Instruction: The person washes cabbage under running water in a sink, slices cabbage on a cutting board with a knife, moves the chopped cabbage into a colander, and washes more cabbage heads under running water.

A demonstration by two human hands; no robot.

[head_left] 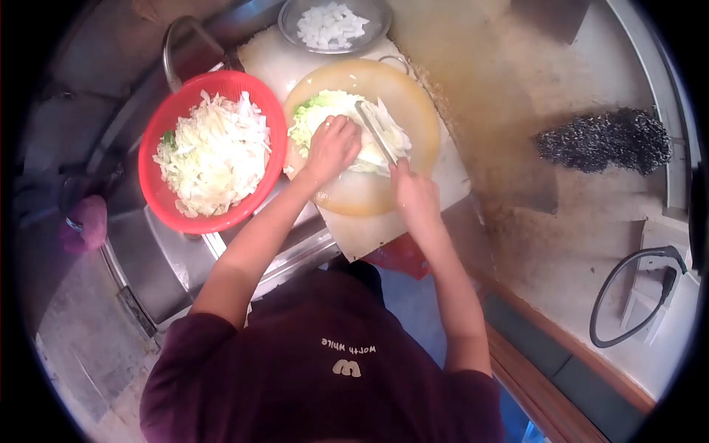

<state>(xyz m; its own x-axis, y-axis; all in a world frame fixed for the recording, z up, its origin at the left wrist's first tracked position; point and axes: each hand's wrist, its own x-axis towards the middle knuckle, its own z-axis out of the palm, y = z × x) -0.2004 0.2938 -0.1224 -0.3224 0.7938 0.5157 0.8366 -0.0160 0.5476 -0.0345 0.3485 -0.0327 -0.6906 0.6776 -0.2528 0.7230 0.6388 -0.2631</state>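
Note:
A pale green cabbage [312, 111] lies on a round yellowish cutting board [354, 199]. My left hand [337, 146] presses down on the cabbage with its fingers curled over it. In my right hand [415, 193] is the handle of a knife [375, 131], its blade standing in the cabbage just right of my left fingers. Cut cabbage pieces [393, 133] lie on the blade's right side. To the left, a red plastic colander [151, 193] holds a heap of chopped cabbage [214, 159].
Beyond the board stands a metal bowl [288, 29] of white chopped pieces [331, 26]. A pale square board [354, 232] lies beneath the round one. A curved metal faucet [171, 55] rises behind the colander. A black cable [600, 310] hangs at the right wall.

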